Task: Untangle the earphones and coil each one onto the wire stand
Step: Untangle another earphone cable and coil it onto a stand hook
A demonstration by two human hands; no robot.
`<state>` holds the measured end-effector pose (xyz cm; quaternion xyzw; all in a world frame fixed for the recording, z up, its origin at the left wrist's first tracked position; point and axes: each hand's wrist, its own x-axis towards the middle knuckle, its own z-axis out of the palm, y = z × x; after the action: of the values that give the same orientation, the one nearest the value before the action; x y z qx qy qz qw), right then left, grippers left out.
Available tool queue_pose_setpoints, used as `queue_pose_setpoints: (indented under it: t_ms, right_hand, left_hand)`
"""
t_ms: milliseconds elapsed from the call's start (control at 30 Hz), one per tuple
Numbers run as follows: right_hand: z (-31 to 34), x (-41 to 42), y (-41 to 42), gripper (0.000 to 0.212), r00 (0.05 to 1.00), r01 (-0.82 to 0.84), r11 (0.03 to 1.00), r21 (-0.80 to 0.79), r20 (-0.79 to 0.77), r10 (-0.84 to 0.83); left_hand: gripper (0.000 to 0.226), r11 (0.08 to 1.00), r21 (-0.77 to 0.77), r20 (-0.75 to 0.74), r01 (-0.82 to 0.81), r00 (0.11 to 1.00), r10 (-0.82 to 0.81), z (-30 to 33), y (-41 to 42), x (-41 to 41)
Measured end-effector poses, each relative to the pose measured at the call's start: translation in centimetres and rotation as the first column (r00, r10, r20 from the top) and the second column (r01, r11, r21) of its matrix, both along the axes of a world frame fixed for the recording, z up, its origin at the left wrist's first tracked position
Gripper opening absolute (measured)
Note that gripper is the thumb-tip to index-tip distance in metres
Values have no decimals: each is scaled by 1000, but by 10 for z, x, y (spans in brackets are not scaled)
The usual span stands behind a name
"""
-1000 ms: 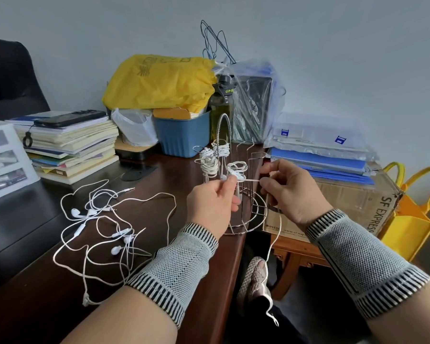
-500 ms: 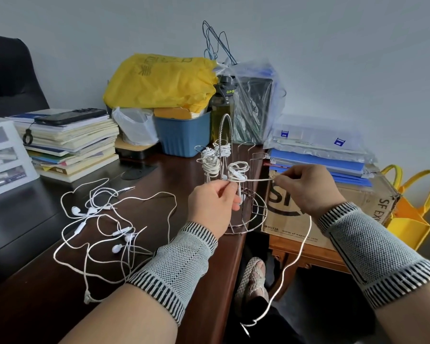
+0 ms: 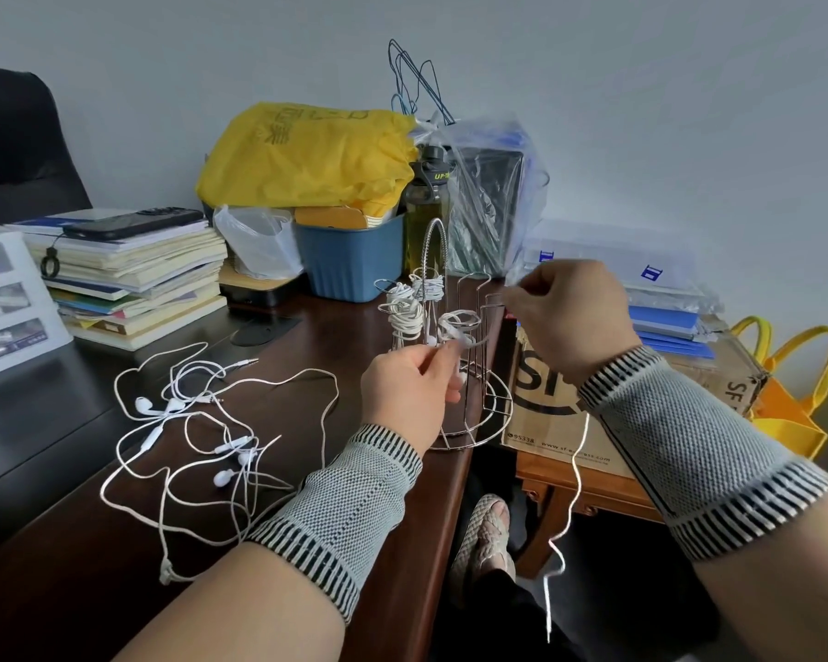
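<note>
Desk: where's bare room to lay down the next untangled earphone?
Bare wood shows between the tangled earphones and the wire stand, and along the desk's near edge by the left hand. It is crowded behind the stand, around the blue bin and book stack.

A plain pale wall is seen behind a dark wooden bench. A black chair back is placed at the far left. A low wooden side table is set just beside the bench's right edge. Soft, even light is cast throughout.
</note>
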<state>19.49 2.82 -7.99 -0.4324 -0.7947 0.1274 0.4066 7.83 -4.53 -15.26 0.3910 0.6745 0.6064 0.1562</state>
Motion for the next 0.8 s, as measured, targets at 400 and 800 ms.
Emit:
queue_pose_setpoints:
  t_ms: [400,800]
  right_hand:
    - [17,-57,-37,11,840,-186,959,215,540,42]
    - [-51,6,-15,7,980,-195,965,174,64,187]
  left_hand:
    - [34,992,-112,-136,-56,990,41,3,-2,-3]
    - [37,999,-13,-155,-34,987,32,-1,-2,-3]
